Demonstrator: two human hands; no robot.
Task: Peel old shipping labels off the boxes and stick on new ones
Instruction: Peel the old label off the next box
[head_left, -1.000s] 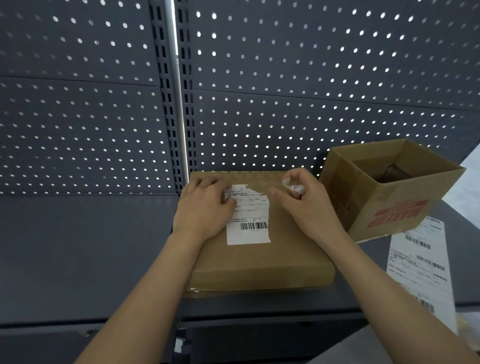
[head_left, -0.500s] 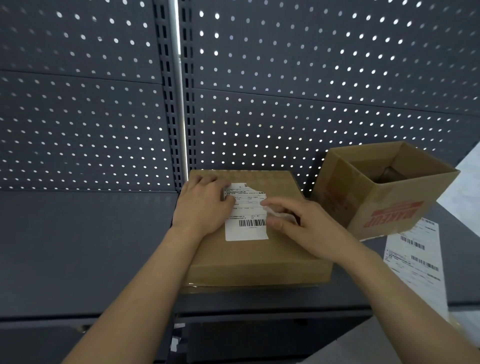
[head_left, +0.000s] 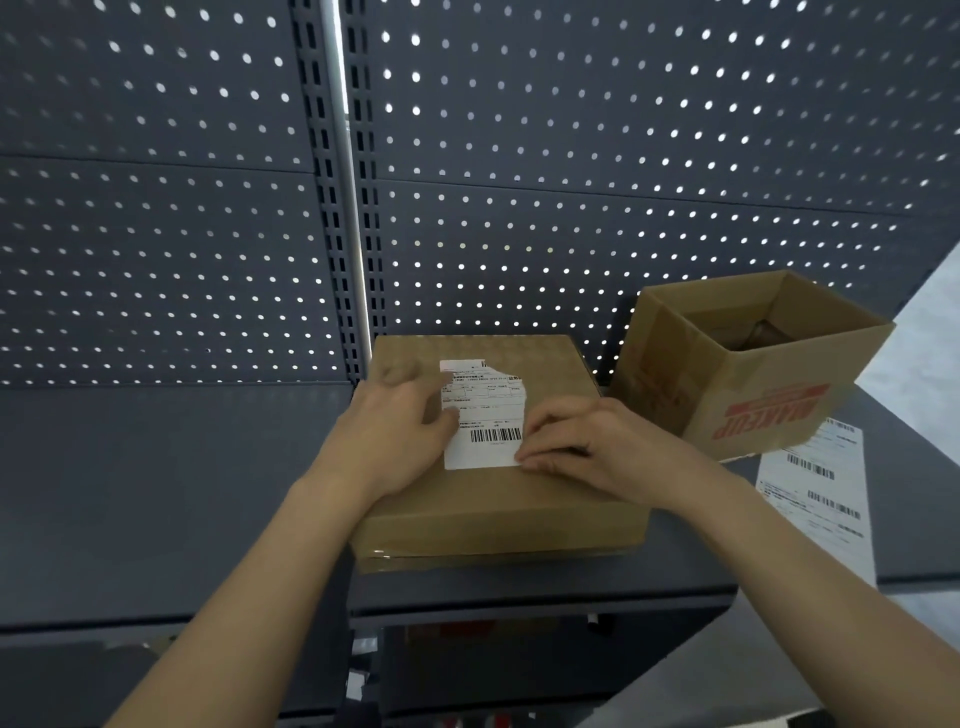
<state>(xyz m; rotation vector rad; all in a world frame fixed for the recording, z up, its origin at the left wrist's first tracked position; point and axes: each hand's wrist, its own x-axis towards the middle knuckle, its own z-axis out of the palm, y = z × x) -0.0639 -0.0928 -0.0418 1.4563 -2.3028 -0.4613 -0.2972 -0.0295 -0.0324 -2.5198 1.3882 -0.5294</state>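
**Right grip** (head_left: 587, 447): bare hand, palm down, on the lid of the flat box. Fingers are bent, with the fingertips (head_left: 524, 458) set against the lower right corner of the label. The thumb is tucked out of sight. Whether the grip pinches the label's edge or only presses on it cannot be told.

**Left grip** (head_left: 395, 431): bare hand, released and holding nothing. It rests flat on the lid at the label's left side, with the thumb lying over the label's left edge. The far fingers are blurred.

**Label** (head_left: 485, 415): white shipping label stuck to the lid of the flat box, between the two grips. It carries printed lines above and a barcode low down. The upper right corner is ragged, with a piece missing.

**Flat box** (head_left: 498, 499): closed brown carton, low and wide, lying on the shelf with its near edge close to the shelf front.

**Open box** (head_left: 769, 410): taller brown carton just to the right of the flat box, top open, with red lettering on its near wall. Its contents are too dim to tell.

**Label sheet** (head_left: 815, 488): white sheet with several barcodes, lying flat on the shelf in front of the open box.

**Shelf** (head_left: 156, 493): dark grey, carrying all of the above.

**Back panel** (head_left: 571, 156): dark perforated sheet behind the shelf, with light showing through the holes.

**Slotted upright** (head_left: 332, 208): runs vertically down the back panel to the flat box's far left corner.
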